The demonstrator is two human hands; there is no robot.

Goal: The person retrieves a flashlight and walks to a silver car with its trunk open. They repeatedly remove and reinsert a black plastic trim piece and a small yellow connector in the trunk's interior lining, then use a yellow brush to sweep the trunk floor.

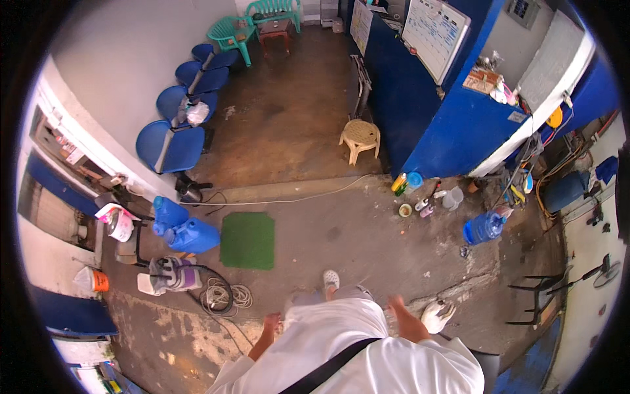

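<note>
- The left hand (272,321) hung beside the white shirt (328,335); I could not tell whether its fingers were spread or closed.
- The right hand (396,303) hung opposite, its fingers equally unclear.
- Coiled cord (216,297) lay on the floor (315,230), left of the left hand, near a grey-purple machine (178,274).

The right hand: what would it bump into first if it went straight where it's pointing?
Probably the grey floor. The right hand points forward, close beside the grey-clothed leg, which it might brush; depth is hard to judge here.
</note>
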